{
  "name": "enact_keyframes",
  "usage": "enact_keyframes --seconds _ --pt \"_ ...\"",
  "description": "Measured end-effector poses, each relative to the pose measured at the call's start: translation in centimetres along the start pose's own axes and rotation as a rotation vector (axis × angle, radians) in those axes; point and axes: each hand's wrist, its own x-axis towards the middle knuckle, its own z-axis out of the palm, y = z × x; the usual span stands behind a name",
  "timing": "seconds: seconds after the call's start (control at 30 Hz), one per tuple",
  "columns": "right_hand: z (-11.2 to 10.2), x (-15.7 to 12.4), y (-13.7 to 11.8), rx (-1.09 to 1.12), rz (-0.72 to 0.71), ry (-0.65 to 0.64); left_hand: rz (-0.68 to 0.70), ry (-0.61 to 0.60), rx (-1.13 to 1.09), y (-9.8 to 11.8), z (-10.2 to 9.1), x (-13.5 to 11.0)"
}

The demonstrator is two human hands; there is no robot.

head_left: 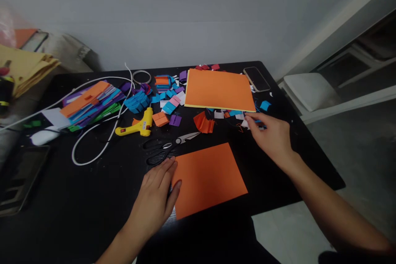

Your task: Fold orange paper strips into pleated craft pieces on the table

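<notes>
An orange paper sheet (208,178) lies flat on the black table (93,198) in front of me. My left hand (157,196) rests at its left edge, fingers stretched flat, thumb on the paper. My right hand (272,137) reaches out over small paper scraps (238,116) below a larger orange sheet (219,90); its fingers are loosely extended and hold nothing I can see. Black-handled scissors (168,148) lie just above my left hand. A folded orange paper piece (204,123) sits between the two sheets.
A yellow glue gun (137,126) with a white cable (102,140) lies left of centre. Stacks of coloured folded papers (93,103), a tape ring (141,76), a phone (256,79), a white mouse (43,136) and a dark tablet (21,181) surround them. The table edge runs at the right.
</notes>
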Motion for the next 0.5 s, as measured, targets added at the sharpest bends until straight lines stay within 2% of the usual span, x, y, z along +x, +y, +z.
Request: enact_keyframes --seconds 0.1,0.2,0.23,0.3,0.37,0.43,0.5 --pt "-0.4 0.5 -0.8 0.056 -0.04 0.061 -0.006 0.008 -0.005 0.0 0.0 0.0" --pt "-0.2 -0.9 -3.4 0.178 -0.036 0.022 0.008 0.011 0.0 0.0 0.0 0.0" --pt "0.1 -1.8 -4.7 0.212 -0.069 -0.04 0.011 0.009 0.003 0.0 0.0 0.0" --pt "1.2 -4.0 -7.5 0.374 -0.188 -0.271 0.009 0.004 0.011 0.0 0.0 0.0" --pt "2.5 -6.1 -9.9 0.405 -0.327 -0.418 0.008 -0.005 0.021 0.0 0.1 0.0" --pt "3.7 -7.5 -11.3 0.34 -0.422 -0.419 0.016 -0.013 0.029 -0.1 0.0 -0.1" --pt "4.2 -8.1 -11.3 0.285 -0.407 -0.418 0.025 -0.015 0.032 -0.1 0.0 -0.1"
